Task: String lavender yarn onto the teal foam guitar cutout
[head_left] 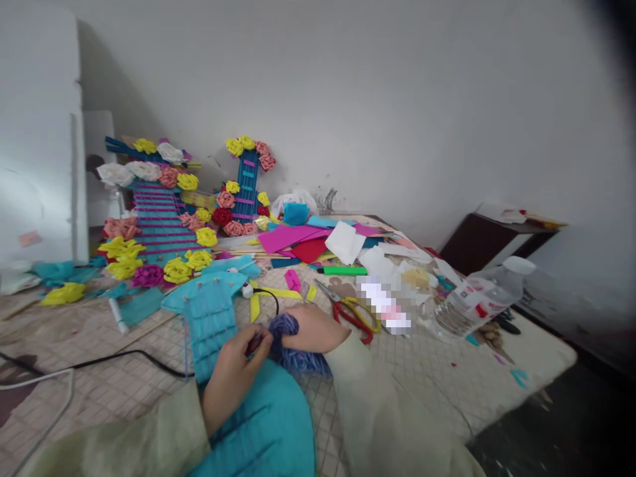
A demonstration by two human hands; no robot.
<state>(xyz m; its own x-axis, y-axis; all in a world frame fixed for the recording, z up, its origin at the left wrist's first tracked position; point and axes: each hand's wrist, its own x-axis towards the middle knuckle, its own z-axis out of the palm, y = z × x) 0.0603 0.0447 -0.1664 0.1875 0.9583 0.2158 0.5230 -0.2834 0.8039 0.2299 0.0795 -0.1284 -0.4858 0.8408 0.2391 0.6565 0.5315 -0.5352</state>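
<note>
A long turquoise paper-covered board (271,430), wide and rounded at its near end, lies in front of me with dark strands across it. My left hand (236,368) rests over its middle, fingers closed in a pinch on what looks like a strand of yarn, mostly hidden. Just right of it, my right hand (311,329) is closed around a bundle of blue-purple yarn (303,362), part of which bulges out by the thumb. The two hands nearly touch. Red-and-yellow-handled scissors (355,315) lie right of my right hand.
Two flower-trimmed turquoise pieces (161,212) (247,179) lean at the back. Coloured paper sheets (293,237), a green marker (345,271) and yellow strips (283,292) lie beyond my hands. A clear plastic bottle (472,305) is at right. A black cable (134,352) crosses at left.
</note>
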